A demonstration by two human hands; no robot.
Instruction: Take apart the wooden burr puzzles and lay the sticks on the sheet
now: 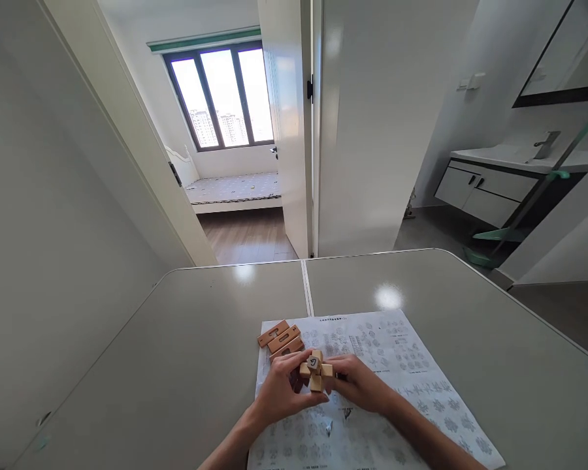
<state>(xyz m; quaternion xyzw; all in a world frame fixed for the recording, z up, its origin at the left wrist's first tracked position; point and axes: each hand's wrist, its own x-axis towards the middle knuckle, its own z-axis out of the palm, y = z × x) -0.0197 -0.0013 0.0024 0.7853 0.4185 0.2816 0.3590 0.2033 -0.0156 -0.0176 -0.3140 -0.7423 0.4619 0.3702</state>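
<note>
Between my two hands is a wooden interlocking puzzle (315, 372) of pale crossed blocks, with a dark mark on the block end that faces me. My left hand (285, 386) grips it from the left, thumb below and fingers above. From the right, the bent fingers of my right hand (355, 380) close on its side; their tips are partly hidden. Just beyond my left hand lie several loose reddish-brown notched wooden pieces (284, 338), side by side. Under everything is a large printed sheet (406, 356) with rows of small puzzle diagrams.
The sheet lies on a glossy grey table (215, 365) with rounded far corners and a pale seam down its middle. Past the far edge stand an open door (289, 130) and a bed (235, 189). At the right are a washbasin cabinet (490, 186) and a green-handled broom (534, 192).
</note>
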